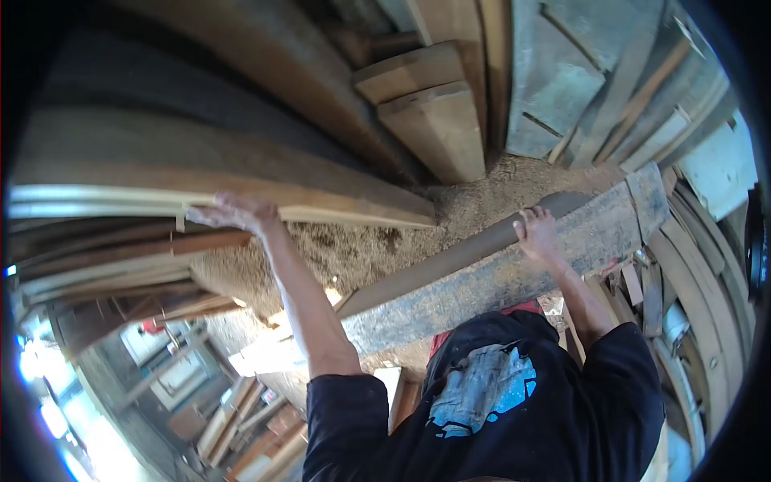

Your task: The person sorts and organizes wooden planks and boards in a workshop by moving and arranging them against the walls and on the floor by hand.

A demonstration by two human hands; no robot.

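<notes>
brown board (434,265) lies along the worn plank (458,297), looks stiff and fairly heavy, likely best held by its long edges, right hand (540,231) bent-fingered beside it, can't tell if pinching, left hand (241,214) spread by the long boards (345,193), contact unclear.

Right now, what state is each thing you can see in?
Left hand: grip open, fingers extended
Weathered plank: stained, lying slantwise across the view
Dark board: lying lengthwise alongside the plank
Right hand: fingers bent at the board's edge; grip unclear
Wood shavings: loose, scattered
Black T-shirt: worn
</notes>
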